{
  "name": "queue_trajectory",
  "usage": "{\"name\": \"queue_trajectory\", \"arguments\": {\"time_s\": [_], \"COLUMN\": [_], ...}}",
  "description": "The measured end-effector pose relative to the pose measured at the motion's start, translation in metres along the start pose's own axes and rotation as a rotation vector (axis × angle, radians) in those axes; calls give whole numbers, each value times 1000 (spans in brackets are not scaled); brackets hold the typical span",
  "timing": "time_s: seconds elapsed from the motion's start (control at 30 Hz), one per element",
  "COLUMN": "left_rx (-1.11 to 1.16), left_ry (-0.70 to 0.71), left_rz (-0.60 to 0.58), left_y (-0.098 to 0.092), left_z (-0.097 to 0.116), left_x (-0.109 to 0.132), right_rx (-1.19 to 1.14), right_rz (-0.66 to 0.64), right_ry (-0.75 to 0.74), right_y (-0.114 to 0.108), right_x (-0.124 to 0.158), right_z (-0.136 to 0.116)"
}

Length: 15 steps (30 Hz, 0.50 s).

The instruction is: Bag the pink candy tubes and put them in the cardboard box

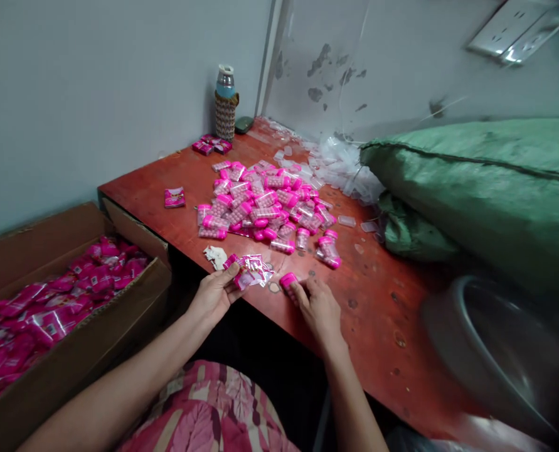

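My left hand [217, 293] pinches a pink and clear plastic packet [252, 270] over the table's near edge. A little to its right, my right hand [317, 306] grips a small pink-capped container [289, 282] between thumb and fingers. Packet and container are apart. Beyond both hands lies a heap of clear containers with pink caps [265, 204], filled with small pink balls. Three or so of them [328, 249] sit loose at the heap's right side. Beside the left hand is a crumpled white scrap [216, 256].
On the left stands a cardboard box [119, 301] of filled pink packets [63, 301]. One packet [174, 197] lies on the red table [377, 326]. Farther back are a bottle in a knitted sleeve [225, 107] and clear plastic pieces [335, 166]. A green sack [477, 182] and grey basin [462, 339] occupy the right.
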State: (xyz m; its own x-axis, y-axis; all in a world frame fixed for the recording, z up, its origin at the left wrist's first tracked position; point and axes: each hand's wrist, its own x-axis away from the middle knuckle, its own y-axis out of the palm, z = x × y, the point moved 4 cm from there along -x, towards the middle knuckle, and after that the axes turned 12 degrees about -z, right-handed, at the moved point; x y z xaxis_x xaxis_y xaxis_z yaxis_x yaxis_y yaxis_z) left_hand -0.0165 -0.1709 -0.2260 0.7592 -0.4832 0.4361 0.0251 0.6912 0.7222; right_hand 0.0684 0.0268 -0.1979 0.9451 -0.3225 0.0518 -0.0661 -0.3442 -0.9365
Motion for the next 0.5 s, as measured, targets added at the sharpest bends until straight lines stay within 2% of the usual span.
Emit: {"name": "queue_trajectory", "arguments": {"time_s": [0.07, 0.1, 0.2, 0.27, 0.33, 0.5], "left_rx": [-2, -5, -11, -5, 4, 12], "left_ry": [-2, -5, -5, 3, 11, -15], "left_rz": [-1, -3, -2, 6, 12, 22], "left_y": [0, 0, -2, -3, -3, -1], "left_z": [-2, -3, -4, -4, -3, -3], "left_x": [2, 3, 5, 5, 6, 6], "right_rx": [65, 77, 96, 124, 132, 114], "right_rz": [61, 68, -13, -83, -89, -20], "right_ry": [-78, -163, -483, -615, -629, -502], "right_y": [-3, -5, -4, 3, 10, 22], "right_x": [-3, -6, -13, -15, -15, -12], "right_z": [5, 6, -1, -9, -15, -22]}}
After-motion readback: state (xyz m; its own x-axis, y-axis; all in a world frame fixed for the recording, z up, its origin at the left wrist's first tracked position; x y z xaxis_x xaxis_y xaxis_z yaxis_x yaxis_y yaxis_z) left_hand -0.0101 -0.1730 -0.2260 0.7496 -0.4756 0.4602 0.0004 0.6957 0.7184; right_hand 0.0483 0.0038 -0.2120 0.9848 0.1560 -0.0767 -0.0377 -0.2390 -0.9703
